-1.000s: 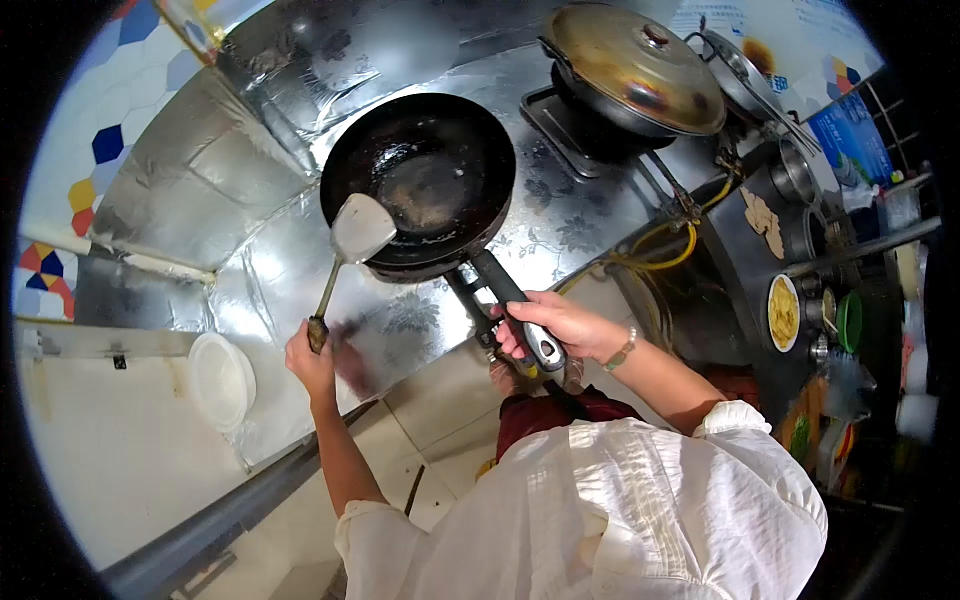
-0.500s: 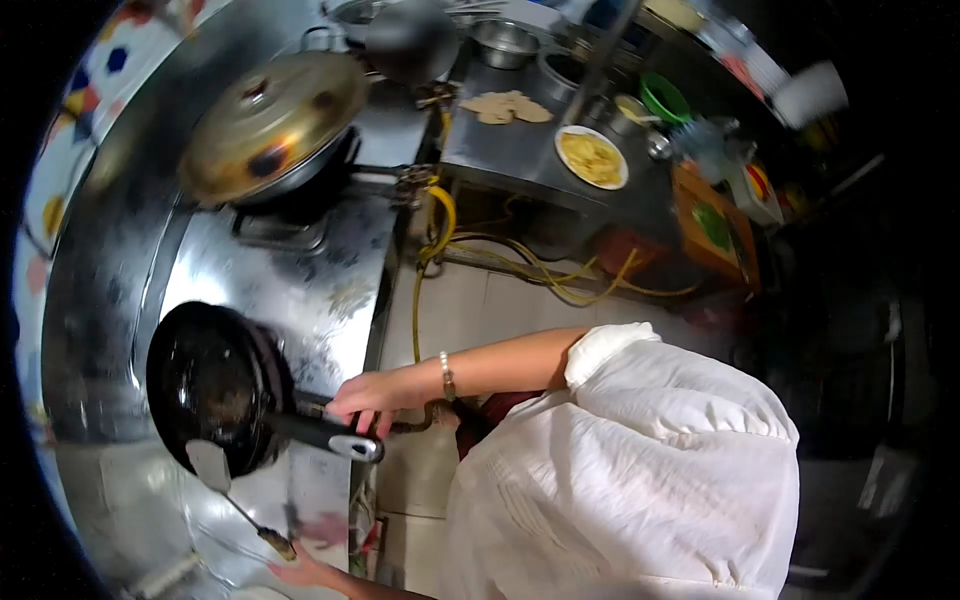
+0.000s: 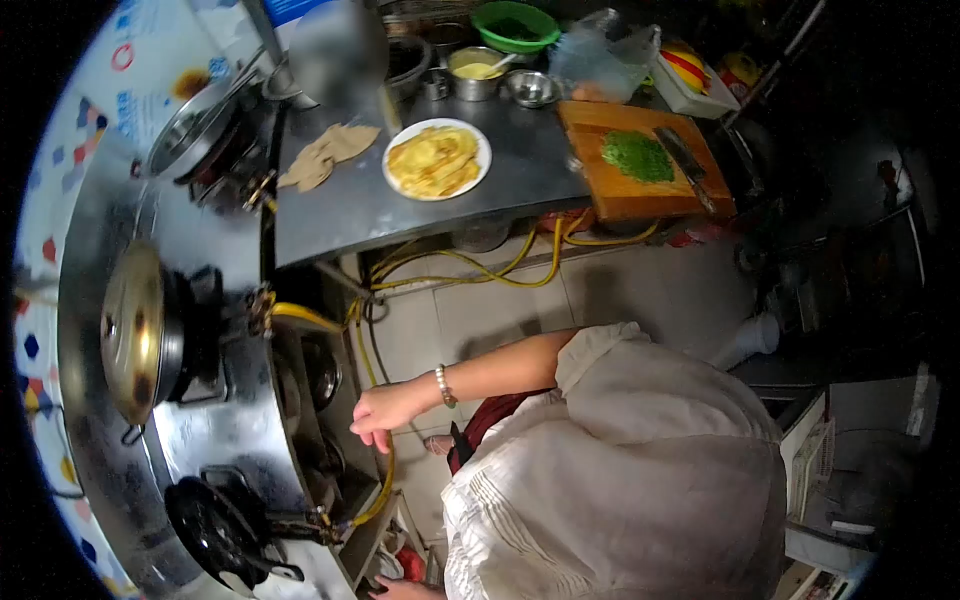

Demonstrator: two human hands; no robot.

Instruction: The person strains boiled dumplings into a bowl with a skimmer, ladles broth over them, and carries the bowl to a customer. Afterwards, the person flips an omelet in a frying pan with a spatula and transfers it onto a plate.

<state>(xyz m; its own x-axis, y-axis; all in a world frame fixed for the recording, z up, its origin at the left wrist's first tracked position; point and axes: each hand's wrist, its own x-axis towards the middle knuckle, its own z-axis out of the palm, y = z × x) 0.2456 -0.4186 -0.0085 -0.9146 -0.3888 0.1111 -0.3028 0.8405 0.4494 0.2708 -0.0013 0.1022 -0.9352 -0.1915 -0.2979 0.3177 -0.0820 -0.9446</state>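
My right hand (image 3: 392, 408), with a beaded bracelet at the wrist, hangs in the air right of the stove with fingers curled and nothing visible in them. Clear of it stands a black frying pan (image 3: 205, 525), set on the lower stove with its handle pointing right. A pale spatula blade (image 3: 236, 583) shows at the pan's lower rim, mostly cut off by the frame edge. Only part of my left hand (image 3: 400, 590) appears at the bottom edge; its finger pose is unclear. Above the pan is a large pot with a brassy lid (image 3: 140, 320).
A counter (image 3: 330, 220) holds a plate (image 3: 485, 160) of yellow pancakes, a pot of yellow batter (image 3: 477, 72) and a green basket (image 3: 515, 28). Chopped greens (image 3: 637, 157) and a cleaver (image 3: 683, 158) lie on a cutting board (image 3: 590, 125). Yellow hoses (image 3: 500, 270) run beneath.
The view has swung toward the counter. My right hand has come off the pan handle. My left hand, earlier at the spatula's handle, now appears apart from the visible spatula blade.
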